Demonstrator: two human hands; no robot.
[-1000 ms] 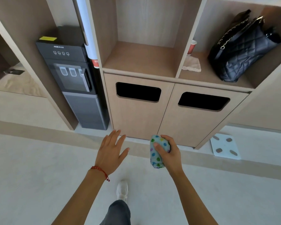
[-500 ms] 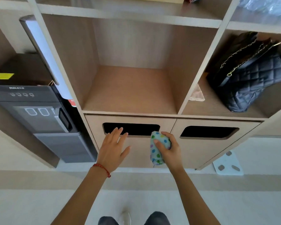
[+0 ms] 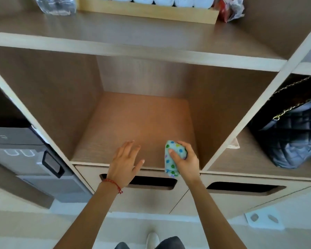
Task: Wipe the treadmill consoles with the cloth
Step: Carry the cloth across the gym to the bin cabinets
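My right hand (image 3: 185, 163) grips a balled-up pale cloth (image 3: 172, 159) with coloured dots, held over the front edge of a bare wooden shelf compartment (image 3: 138, 123). My left hand (image 3: 124, 162) hovers beside it to the left, fingers spread and holding nothing, a red string bracelet on its wrist. No treadmill console is in view.
A black quilted handbag (image 3: 293, 137) sits in the compartment to the right. A grey water dispenser (image 3: 25, 155) stands at the left. Two cabinet doors with slot openings (image 3: 244, 189) lie below the shelf. Rolled white towels in a wooden tray (image 3: 151, 11) rest on the upper shelf. A white scale (image 3: 264, 220) lies on the floor.
I have stepped closer to the shelving and my view has risen. Both hands moved up from in front of the cabinet doors to the shelf's front edge, cloth still gripped.
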